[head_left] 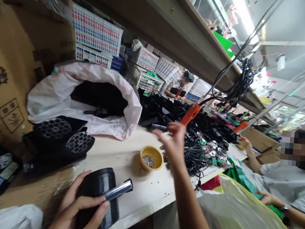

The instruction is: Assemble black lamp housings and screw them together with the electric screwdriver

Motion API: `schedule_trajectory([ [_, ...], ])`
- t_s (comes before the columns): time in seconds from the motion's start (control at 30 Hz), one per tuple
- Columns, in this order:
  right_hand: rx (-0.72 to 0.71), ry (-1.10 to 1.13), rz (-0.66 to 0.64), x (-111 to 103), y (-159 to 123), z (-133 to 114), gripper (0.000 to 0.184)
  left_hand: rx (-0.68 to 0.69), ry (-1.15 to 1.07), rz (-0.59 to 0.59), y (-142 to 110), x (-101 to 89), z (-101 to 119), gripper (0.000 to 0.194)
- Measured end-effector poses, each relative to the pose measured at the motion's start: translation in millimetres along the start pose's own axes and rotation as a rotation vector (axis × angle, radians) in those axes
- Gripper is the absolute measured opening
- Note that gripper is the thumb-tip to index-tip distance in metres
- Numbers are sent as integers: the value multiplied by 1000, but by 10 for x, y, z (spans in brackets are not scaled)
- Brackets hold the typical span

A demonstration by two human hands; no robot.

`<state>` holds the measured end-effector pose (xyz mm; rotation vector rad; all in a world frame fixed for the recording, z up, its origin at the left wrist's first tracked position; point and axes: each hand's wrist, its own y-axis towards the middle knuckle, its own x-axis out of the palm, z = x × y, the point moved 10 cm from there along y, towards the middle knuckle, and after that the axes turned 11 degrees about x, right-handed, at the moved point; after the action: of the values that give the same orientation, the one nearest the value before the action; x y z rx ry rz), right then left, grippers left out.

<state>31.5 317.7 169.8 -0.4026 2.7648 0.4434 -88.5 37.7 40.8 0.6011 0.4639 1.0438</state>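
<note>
L hand (78,208) clenched blk cylinder (97,192) at desk (116,150) front edge, lower end hidden behind fingers | axis near-vertical in view, silver bar (118,191) angled up-right | R hand (172,143) open, just below orange elec screwdriver (190,114)

**Colours at the bench (133,166): black, silver, yellow, orange.**
Matte black cylindrical housing (98,199) with silver strip (118,191); yellow bowl (151,158) of silver screws (148,161); orange electric screwdriver (190,114); black honeycomb-patterned discs (64,134).

Black cylinder (98,181) partly hidden behind left hand (76,208)
</note>
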Motion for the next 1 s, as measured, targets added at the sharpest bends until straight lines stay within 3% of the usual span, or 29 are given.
schedule_trajectory([
  [0.07, 54, 56, 166, -422, 402, 42, 68, -47, -18, -23, -9, 12, -18, 1],
  [0.13, 115, 111, 214, -634, 768, 152, 68, -87, -32, -36, -20, 18, -19, 4],
  [0.2, 163, 160, 140, -608, 1012, 285, 55, -120, -35, -33, -31, 14, -12, 8],
  [0.27, 177, 205, 60, -501, 1058, 373, 46, -147, -38, -20, -39, 8, -7, 12],
  [0.37, 145, 281, 5, -400, 792, 344, 46, -166, -34, -18, -51, 7, -7, 12],
  [0.47, 122, 356, -82, -280, 264, 141, 48, -161, -24, -47, -63, 17, -18, 9],
  [0.6, 104, 601, -407, 164, -576, -316, 34, -136, -37, -78, -69, 29, -31, 6],
  [0.7, 121, 777, -401, 362, -980, -497, 22, -149, -49, -76, -70, 30, -48, 4],
  [0.83, 136, 903, -381, 585, -1184, -533, 15, -175, -72, -74, -68, 38, -53, 3],
  [1.0, 82, 891, -399, 664, -1219, -525, 18, -192, -90, -80, -61, 39, -49, 2],
])
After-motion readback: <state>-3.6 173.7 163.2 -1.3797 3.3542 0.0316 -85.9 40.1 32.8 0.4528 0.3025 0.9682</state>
